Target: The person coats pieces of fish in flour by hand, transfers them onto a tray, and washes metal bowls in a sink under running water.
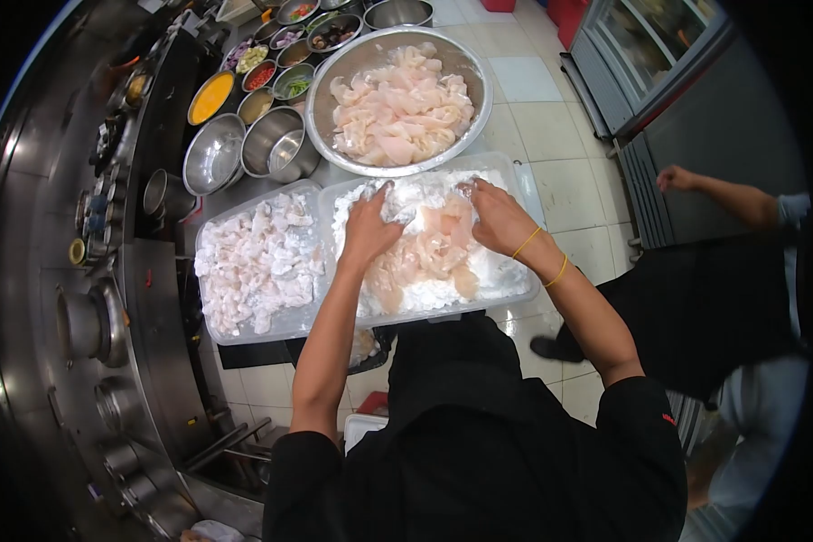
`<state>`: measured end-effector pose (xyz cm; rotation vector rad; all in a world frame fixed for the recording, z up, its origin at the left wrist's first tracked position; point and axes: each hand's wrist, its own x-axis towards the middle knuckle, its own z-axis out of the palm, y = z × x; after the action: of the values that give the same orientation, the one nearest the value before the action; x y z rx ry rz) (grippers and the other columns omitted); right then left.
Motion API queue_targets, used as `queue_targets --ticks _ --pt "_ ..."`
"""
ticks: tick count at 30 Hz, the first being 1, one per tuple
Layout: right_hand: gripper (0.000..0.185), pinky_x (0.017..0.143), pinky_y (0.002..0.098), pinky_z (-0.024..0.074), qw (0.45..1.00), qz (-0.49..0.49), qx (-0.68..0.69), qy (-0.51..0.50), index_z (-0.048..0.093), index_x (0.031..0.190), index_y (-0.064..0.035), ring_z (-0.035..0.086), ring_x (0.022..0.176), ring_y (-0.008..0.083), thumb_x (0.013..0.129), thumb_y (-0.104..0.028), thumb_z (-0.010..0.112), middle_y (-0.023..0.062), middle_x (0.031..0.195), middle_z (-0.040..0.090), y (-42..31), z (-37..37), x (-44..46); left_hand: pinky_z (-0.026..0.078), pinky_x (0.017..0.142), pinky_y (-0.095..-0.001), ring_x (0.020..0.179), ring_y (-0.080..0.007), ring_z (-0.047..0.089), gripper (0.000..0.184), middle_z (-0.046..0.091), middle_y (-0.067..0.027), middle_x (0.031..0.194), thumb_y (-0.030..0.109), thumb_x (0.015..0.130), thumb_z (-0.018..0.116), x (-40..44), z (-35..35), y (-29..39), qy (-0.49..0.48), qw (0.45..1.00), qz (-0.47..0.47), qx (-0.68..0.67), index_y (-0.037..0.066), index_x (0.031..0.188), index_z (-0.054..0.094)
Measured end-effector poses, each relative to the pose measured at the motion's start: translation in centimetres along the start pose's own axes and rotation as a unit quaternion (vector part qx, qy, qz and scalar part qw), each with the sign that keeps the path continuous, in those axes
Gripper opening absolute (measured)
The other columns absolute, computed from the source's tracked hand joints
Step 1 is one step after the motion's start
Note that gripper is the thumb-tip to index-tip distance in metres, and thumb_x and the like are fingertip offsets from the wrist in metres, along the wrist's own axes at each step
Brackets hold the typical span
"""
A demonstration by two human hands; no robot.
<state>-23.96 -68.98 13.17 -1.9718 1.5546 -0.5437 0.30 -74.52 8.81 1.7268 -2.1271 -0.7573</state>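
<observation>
A clear plastic tub (397,312) in front of me holds white flour-like powder (506,274) with pale pink raw meat slices (422,250) heaped in its middle. At the heap's left side, my left hand (370,226) reaches into the powder with thumb and fingers apart. My right hand (504,221) is at the upper right of the heap, fingers spread and tips in the powder. Neither hand visibly grips a slice. In a second plastic tub (230,338) on the left lie many powder-coated pieces (260,257). A large steel bowl (474,135) beyond holds more uncoated slices (402,108).
Steel bowls (215,154) and small containers of chopped vegetables (259,74) stand at the back left, near an orange-yellow liquid (212,97). A steel counter (149,316) runs along the left. Another person's arm (727,194) shows at right, by a glass-door fridge (646,54).
</observation>
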Motion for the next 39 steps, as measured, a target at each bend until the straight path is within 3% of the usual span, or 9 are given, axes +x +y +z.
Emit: queue_targets --ticks 6,9,10,13,16,20,24,31,39 --pt "0.066 0.105 0.0446 0.0410 0.991 0.004 -0.080 -0.106 0.049 0.132 0.0006 0.041 0.129 0.0455 0.069 -0.008 0.068 0.0276 0.135 0.046 -1.3 -0.2 1.7 0.049 0.091 -0.0406 0.102 -0.0398 0.062 0.050 0.065 -0.0260 0.106 0.008 0.068 0.064 -0.1 -0.8 1.7 -0.040 0.994 0.098 -0.032 -0.001 0.116 0.063" --pt "0.081 0.100 0.0540 0.0441 0.983 -0.070 -0.133 -0.107 0.046 0.137 -0.0078 0.037 0.130 0.0471 0.065 -0.027 0.079 0.0245 0.142 0.037 -2.5 0.4 0.8 0.048 0.092 -0.0417 0.103 -0.0402 0.060 0.049 0.064 -0.0257 0.106 0.009 0.067 0.066 -2.4 -2.9 1.8 -0.084 0.990 0.116 -0.019 0.001 0.115 0.064" --pt "0.104 0.101 0.0614 0.0393 0.971 -0.044 -0.147 -0.181 0.040 0.143 -0.0147 0.027 0.137 0.0468 0.054 -0.038 0.087 0.0223 0.146 0.034 -3.6 0.2 0.8 0.046 0.094 -0.0434 0.108 -0.0414 0.058 0.053 0.063 -0.0266 0.110 0.010 0.065 0.066 -3.5 -3.5 1.4 -0.095 0.989 0.111 0.001 0.002 0.117 0.063" --pt "0.104 0.102 0.0677 0.0347 0.956 -0.079 -0.210 -0.187 0.037 0.145 -0.0179 0.026 0.139 0.0445 0.055 -0.032 0.087 0.0206 0.149 0.032 -3.8 3.2 0.6 0.041 0.102 -0.0475 0.122 -0.0472 0.047 0.071 0.053 -0.0321 0.125 0.013 0.063 0.069 -6.7 -4.3 1.0 -0.110 0.987 0.104 0.053 0.006 0.132 0.053" --pt "0.088 0.094 0.0635 0.0427 0.970 -0.081 -0.196 -0.117 0.045 0.139 -0.0176 0.029 0.137 0.0406 0.060 -0.021 0.083 0.0177 0.144 0.036 -2.6 6.0 1.0 0.038 0.105 -0.0495 0.126 -0.0536 0.039 0.083 0.045 -0.0386 0.129 0.017 0.065 0.076 -8.3 -3.3 1.4 -0.139 0.987 0.038 0.068 0.009 0.141 0.043" --pt "0.059 0.083 0.0481 0.0518 0.986 -0.070 -0.134 -0.068 0.058 0.125 -0.0130 0.046 0.122 0.0350 0.068 -0.007 0.072 0.0147 0.124 0.050 -2.1 6.3 2.6 0.043 0.100 -0.0484 0.117 -0.0529 0.048 0.077 0.050 -0.0376 0.124 0.023 0.067 0.079 -5.7 0.6 -0.3 -0.019 0.996 0.044 0.072 0.002 0.135 0.048" --pt "0.041 0.075 0.0459 0.0540 0.985 -0.046 -0.164 0.021 0.065 0.111 -0.0070 0.058 0.100 0.0344 0.071 0.000 0.062 0.0152 0.107 0.058 -1.3 5.3 4.0 0.046 0.094 -0.0458 0.105 -0.0465 0.056 0.060 0.059 -0.0335 0.110 0.010 0.067 0.073 -2.8 1.1 -1.0 0.090 0.994 0.029 -0.061 -0.005 0.122 0.056" --pt "0.067 0.097 0.0438 0.0467 0.989 0.003 -0.133 -0.072 0.053 0.129 -0.0044 0.050 0.119 0.0389 0.063 0.002 0.065 0.0216 0.130 0.050 -3.8 -0.1 2.2 0.045 0.096 -0.0433 0.111 -0.0439 0.055 0.066 0.058 -0.0296 0.118 0.004 0.066 0.066 -5.2 -2.7 0.6 0.073 0.983 0.050 -0.163 -0.005 0.129 0.049" --pt "0.080 0.113 0.0545 0.0265 0.967 -0.101 -0.175 -0.153 0.045 0.136 -0.0013 0.037 0.132 0.0439 0.060 -0.005 0.072 0.0307 0.141 0.037 -5.2 2.0 2.4 0.041 0.103 -0.0446 0.114 -0.0508 0.051 0.082 0.049 -0.0380 0.125 0.010 0.063 0.070 -7.6 -2.9 -0.1 0.004 0.999 0.010 0.035 -0.004 0.138 0.040"
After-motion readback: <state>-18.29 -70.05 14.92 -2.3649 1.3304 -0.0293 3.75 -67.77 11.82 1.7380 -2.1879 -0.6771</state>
